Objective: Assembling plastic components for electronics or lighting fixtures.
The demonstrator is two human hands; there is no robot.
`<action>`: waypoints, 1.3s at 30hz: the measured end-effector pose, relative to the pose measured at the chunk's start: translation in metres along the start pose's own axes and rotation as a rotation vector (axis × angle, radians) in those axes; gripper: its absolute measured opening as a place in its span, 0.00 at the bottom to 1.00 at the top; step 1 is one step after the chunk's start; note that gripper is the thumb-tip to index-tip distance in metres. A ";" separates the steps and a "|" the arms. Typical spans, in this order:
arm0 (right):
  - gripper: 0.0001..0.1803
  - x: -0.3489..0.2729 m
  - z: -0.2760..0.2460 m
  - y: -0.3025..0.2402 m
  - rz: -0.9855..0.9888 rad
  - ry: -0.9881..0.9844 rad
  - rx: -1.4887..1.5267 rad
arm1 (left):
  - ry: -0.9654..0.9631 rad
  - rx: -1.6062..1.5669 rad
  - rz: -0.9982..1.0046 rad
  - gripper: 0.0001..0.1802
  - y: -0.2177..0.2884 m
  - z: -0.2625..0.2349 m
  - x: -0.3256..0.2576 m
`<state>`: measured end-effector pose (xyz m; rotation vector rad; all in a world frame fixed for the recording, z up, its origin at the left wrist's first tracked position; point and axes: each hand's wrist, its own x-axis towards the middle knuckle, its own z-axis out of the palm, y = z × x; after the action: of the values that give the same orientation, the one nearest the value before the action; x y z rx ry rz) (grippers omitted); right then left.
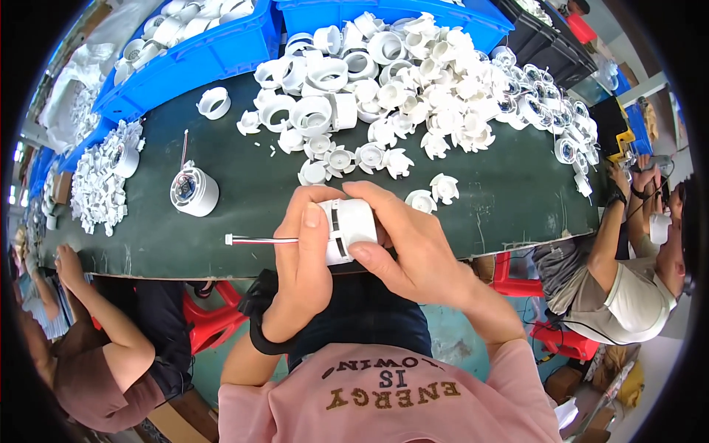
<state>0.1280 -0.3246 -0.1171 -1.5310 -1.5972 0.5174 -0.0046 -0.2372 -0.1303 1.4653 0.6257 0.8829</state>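
White cylinder (356,220) grasped by both hands, at the near edge of the tabletop (244,173)

Left hand (304,255) has its fingers on the cylinder's left end, thumb laid up along it; right hand (413,247) has its fingers wrapped over the far side and right end, thumb pressed on the near side; both grasping, neither released. Cylinder is on its side, dark slots showing between the hands; thin cable (269,240) runs out left past the left thumb, white plug (229,239) on its end.

Second unit (195,192) stands to the left, apart from the hands, board on its top face; loose ring (214,103) farther back; small white parts (103,177) heaped at far left. Two fan wheels (444,188) just beyond the right hand; big pile of white rings and wheels (421,88) behind them; wired motors (543,103) heaped to its right; blue bins (199,55) and a black bin (550,37) along the back; co-workers seated both sides, left (111,347) and right (620,273).
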 end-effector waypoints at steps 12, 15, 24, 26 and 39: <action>0.29 -0.016 0.020 0.003 -0.086 0.104 0.022 | -0.043 0.209 0.217 0.20 -0.004 -0.005 -0.011; 0.30 -0.018 0.026 0.001 -0.125 0.140 0.005 | -0.067 0.250 0.240 0.20 -0.003 -0.005 -0.014; 0.37 0.002 0.012 -0.003 0.073 0.123 -0.053 | -0.062 0.028 -0.229 0.17 0.016 -0.014 0.018; 0.44 0.000 0.013 -0.012 0.094 0.150 0.079 | -0.094 0.086 -0.127 0.23 0.016 -0.009 0.023; 0.35 0.000 0.000 0.008 0.385 0.420 0.914 | 0.253 1.409 -0.036 0.37 0.044 -0.115 0.310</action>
<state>0.1326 -0.3228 -0.1235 -1.1058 -0.5781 0.9066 0.0689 0.0769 -0.0447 2.5528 1.6478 0.5479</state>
